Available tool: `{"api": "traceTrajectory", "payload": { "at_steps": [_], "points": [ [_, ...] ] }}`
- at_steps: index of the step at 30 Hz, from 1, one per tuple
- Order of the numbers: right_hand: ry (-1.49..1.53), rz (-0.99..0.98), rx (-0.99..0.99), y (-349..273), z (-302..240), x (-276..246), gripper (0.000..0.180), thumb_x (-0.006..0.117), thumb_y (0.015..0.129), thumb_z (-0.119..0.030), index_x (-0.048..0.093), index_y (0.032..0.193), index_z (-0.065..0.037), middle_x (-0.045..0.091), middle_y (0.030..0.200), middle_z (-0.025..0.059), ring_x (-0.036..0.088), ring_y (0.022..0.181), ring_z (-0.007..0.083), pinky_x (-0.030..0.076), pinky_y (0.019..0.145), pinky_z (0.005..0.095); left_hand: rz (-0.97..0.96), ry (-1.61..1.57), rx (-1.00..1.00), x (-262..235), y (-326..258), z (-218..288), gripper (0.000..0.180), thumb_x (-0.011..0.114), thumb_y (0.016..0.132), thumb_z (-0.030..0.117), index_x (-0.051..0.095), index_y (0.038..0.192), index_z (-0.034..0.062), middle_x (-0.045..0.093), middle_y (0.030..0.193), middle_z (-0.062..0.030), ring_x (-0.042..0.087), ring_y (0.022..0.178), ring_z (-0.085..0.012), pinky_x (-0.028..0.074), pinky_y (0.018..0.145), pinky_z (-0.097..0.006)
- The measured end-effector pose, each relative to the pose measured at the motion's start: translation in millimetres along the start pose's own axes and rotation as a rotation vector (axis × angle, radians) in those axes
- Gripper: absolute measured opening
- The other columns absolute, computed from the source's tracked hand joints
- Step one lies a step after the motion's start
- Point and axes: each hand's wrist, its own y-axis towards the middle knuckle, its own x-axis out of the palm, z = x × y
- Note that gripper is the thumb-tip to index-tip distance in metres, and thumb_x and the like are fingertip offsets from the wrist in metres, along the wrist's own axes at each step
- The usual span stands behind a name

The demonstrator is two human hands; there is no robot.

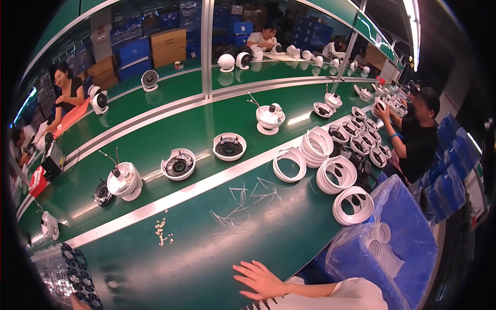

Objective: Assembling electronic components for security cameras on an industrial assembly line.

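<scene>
My right hand (260,280) is open, its fingers spread above the near edge of the green table (196,258), with nothing in it. At the lower left rim a small part of my left hand (78,303) shows beside a clear plastic tray (49,268) of black round parts (77,274); its fingers are hidden. Ahead of my right hand lie thin whitish strips (227,221) in loose groups. Farther left is a scatter of tiny beige pieces (163,232). Stacked white plastic rings (353,206) stand at the table's right side.
Beyond a metal rail (170,199), a green conveyor carries white housings (124,181) with wires and open shells (230,146). A blue bin (408,232) lined with clear plastic stands at right, holding white rings (381,232). A co-worker (421,129) handles a white part at far right.
</scene>
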Motion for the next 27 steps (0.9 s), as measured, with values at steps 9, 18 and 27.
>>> {"api": "traceTrajectory", "payload": {
  "at_steps": [9, 18, 27],
  "points": [
    [0.041, 0.028, -0.026, -3, 3, 3, 0.041, 0.059, 0.076, -0.029, 0.052, 0.108, -0.005, 0.036, 0.130, 0.0130, 0.035, 0.119, 0.0286, 0.027, 0.096, 0.0441, -0.111, -0.144, 0.051, 2, -36, 74, 0.021, 0.048, 0.082, 0.020, 0.057, 0.094, 0.0057, 0.059, 0.082, -0.0138, 0.056, 0.073, -0.0326, 0.044, 0.065, -0.041],
    [0.051, 0.027, -0.029, -6, 8, -5, 0.042, 0.058, 0.076, -0.028, 0.051, 0.108, -0.003, 0.033, 0.131, 0.0136, 0.032, 0.120, 0.0299, 0.027, 0.096, 0.0447, -0.146, -0.269, 0.162, 93, -62, 89, 0.030, 0.052, 0.080, 0.012, 0.051, 0.108, 0.0017, 0.053, 0.110, -0.0177, 0.053, 0.095, -0.0343, 0.044, 0.075, -0.038],
    [0.090, -0.065, -0.070, 27, 2, -10, 0.042, 0.066, 0.068, -0.020, 0.053, 0.105, -0.004, 0.039, 0.126, 0.0161, 0.036, 0.115, 0.0354, 0.030, 0.093, 0.0495, -0.130, -0.205, 0.010, 79, -47, 100, 0.017, 0.061, 0.072, 0.017, 0.060, 0.085, 0.0067, 0.057, 0.092, -0.0072, 0.051, 0.091, -0.0257, 0.040, 0.075, -0.037]
  ]
}}
